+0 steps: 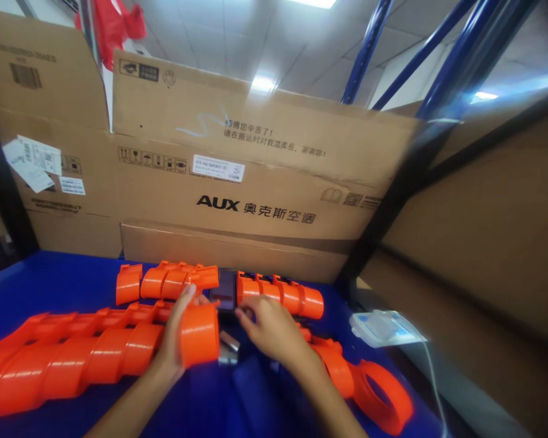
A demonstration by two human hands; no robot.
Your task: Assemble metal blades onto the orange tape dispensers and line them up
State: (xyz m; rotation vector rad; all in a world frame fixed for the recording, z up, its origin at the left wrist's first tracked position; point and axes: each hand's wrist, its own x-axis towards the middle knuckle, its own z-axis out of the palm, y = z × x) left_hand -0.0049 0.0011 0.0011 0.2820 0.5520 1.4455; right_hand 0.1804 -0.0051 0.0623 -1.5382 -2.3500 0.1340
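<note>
Two bare hands work low in the centre of the head view, over a blue tabletop. The left hand is wrapped around the near end of a long orange ribbed tube, with the thumb up over the end collar. The tube lies on the tabletop and runs from centre frame out to the lower left edge.

The right hand lies palm down just right of it, with the fingers curled. Its fingertips are at or just short of a dark block; whether it grips anything cannot be told.

The dark block sits between a left orange piece and a right orange piece, both ribbed and shorter. A ringed orange piece lies at lower right, partly hidden by the right wrist. A white packet rests at the table's right edge.

Cardboard cartons marked AUX fill the background. Blue rack beams cross the upper right.
</note>
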